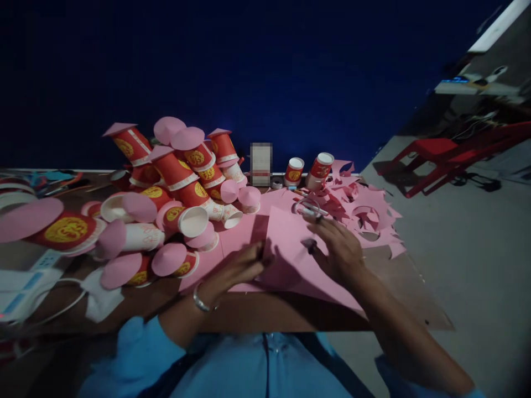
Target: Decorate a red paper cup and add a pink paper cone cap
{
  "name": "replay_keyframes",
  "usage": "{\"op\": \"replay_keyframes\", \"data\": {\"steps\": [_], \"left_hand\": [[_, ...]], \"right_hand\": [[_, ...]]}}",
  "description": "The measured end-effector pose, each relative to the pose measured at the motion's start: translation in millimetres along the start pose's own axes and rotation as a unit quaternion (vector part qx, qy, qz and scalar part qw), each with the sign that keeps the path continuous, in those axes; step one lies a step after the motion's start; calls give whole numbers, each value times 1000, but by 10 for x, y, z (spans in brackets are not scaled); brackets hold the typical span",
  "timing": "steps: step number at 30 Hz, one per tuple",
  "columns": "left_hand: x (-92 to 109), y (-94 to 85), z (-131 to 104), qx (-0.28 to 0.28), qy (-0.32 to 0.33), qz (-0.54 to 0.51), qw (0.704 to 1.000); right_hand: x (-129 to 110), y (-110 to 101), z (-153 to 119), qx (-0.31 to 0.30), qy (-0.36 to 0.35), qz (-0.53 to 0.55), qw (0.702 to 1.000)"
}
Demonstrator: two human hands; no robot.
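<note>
A pink paper sheet [286,235] rises partly off the table in front of me. My left hand [244,265], with a silver bracelet at its wrist, pinches the sheet at its left side. Over the right part of the sheet is my right hand [342,249], thumb and fingers curved round something small and dark [309,244] that I cannot make out. More pink paper [238,232] lies flat beneath. To the left, red-and-gold paper cups [176,168] with pink cone tops are piled up, some cups white.
Pink paper scraps with round cut-outs [369,210] lie at the right. Two cups [294,172] stand at the back. A white box with a cable [29,293] is at the left edge. A red chair [431,149] stands on the floor at the right.
</note>
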State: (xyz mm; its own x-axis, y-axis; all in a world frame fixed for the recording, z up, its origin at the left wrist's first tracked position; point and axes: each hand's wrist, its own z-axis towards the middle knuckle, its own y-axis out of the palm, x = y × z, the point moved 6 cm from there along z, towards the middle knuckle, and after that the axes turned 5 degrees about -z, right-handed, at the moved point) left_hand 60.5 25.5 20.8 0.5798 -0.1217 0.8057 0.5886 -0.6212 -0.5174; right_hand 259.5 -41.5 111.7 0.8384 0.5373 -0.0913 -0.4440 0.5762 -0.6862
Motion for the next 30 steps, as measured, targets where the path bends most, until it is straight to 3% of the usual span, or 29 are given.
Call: {"op": "replay_keyframes", "data": {"steps": [3, 6, 9, 11, 15, 18, 30], "left_hand": [[63, -200, -93, 76, -31, 131, 988], [340, -447, -57, 142, 42, 286, 947], [678, -661, 201, 209, 134, 339, 908], [825, -772, 498, 245, 133, 360, 891], [932, -847, 1160, 224, 68, 400, 886], [952, -917, 1458, 228, 36, 397, 888], [836, -1035, 1718, 235, 21, 415, 879]], "right_hand": [[333, 340, 150, -20, 21, 8, 1000], [598, 708, 41, -44, 111, 57, 991], [750, 963, -131, -50, 144, 57, 987], [835, 1062, -212, -51, 165, 48, 984], [940, 1144, -297, -57, 203, 23, 977], [952, 1157, -326, -67, 206, 20, 976], [985, 1162, -334, -73, 190, 42, 978]]}}
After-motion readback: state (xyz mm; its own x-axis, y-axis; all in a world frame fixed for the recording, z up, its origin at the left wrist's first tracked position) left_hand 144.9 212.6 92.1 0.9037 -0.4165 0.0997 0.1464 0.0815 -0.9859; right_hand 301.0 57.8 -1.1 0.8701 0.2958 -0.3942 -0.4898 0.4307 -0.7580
